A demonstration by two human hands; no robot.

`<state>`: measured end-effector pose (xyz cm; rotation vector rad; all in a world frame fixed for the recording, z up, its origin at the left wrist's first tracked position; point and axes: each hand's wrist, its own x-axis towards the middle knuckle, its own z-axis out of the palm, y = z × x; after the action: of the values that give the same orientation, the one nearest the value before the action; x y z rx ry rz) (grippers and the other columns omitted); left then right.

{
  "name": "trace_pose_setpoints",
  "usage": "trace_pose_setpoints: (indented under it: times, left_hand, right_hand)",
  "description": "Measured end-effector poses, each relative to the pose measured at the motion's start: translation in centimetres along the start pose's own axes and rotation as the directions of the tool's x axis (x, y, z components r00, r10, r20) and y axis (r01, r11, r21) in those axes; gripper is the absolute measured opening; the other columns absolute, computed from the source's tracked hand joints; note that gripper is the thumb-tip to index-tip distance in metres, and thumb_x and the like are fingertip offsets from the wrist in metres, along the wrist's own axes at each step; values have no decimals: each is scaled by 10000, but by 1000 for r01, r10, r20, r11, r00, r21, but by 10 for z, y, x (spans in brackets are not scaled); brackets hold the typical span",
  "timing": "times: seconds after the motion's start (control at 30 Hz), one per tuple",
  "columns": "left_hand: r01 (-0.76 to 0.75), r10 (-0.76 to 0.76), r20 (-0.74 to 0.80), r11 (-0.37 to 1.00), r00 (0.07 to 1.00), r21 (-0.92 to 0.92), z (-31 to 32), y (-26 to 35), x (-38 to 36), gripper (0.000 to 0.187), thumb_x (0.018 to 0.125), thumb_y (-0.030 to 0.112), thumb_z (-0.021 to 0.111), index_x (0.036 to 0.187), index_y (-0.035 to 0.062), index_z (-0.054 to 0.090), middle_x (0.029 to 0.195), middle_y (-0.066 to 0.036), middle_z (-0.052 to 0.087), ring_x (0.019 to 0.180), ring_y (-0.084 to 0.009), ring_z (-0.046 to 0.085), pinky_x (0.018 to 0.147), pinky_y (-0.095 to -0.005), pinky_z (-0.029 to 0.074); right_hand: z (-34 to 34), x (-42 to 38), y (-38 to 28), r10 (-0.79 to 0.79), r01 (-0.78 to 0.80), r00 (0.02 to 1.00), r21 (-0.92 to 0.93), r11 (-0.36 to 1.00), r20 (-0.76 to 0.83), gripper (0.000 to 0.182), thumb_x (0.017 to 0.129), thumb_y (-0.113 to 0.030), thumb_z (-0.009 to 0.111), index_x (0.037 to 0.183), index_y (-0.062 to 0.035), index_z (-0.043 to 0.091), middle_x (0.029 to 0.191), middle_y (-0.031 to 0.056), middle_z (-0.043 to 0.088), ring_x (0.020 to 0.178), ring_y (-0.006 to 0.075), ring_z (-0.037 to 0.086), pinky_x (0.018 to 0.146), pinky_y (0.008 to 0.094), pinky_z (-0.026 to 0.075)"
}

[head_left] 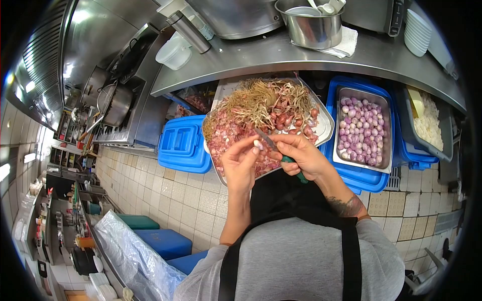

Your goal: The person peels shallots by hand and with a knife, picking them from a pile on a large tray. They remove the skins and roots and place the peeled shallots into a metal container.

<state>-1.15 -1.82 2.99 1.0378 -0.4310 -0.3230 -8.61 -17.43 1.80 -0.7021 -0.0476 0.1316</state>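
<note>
My left hand (241,161) pinches a small pale shallot (258,144) between thumb and fingertips. Closed around the green handle (300,175) of a small knife (266,138) is my right hand (300,154); the blade points up and left, close beside the shallot. Both hands are over a large metal tray (327,125). On that tray lie reddish peelings (228,135) and, toward the back, unpeeled shallots (283,120) with long dry roots and stalks (271,95). To the right, peeled purple shallots (362,130) fill a steel pan (341,159).
Blue lidded bins (185,144) flank the tray. A grey bin (427,135) with white pieces stands at the right. Across the back runs a steel counter (241,57) bearing a pot (316,30), a plastic tub (173,54) and stacked white bowls (417,32). A stove is at left.
</note>
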Motion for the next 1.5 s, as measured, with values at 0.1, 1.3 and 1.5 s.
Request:
trace_pose_setpoints:
  times: [0.1, 1.3, 1.5]
  left_hand:
    - [19, -19, 13, 999, 1000, 26, -3, -4, 1, 277, 820, -73, 591, 1097, -69, 598, 985, -117, 624, 830, -150, 620, 714, -234, 513]
    - [-268, 255, 86, 890, 963, 368, 12, 4, -6, 269, 771, -131, 627, 1036, -89, 606, 1080, -156, 592, 870, -131, 590, 788, -233, 493]
    - [-144, 133, 78, 975, 988, 168, 5, -6, -5, 250, 818, -118, 577, 1066, -88, 587, 1104, -149, 557, 919, -171, 608, 767, -260, 531]
  right_hand:
    - [0, 2, 1, -27, 25, 998, -39, 999, -53, 298, 958, -149, 480, 1231, -48, 541, 750, -8, 488, 463, 19, 349, 381, 160, 242]
    - [15, -5, -4, -290, 271, 956, -542, 795, 52, 294, 926, -65, 505, 1209, -28, 573, 843, 15, 605, 545, 10, 415, 460, 170, 334]
    - [4, -2, -4, -68, 64, 998, -192, 979, -15, 285, 942, -99, 490, 1210, -51, 574, 722, -12, 493, 466, 19, 341, 394, 174, 264]
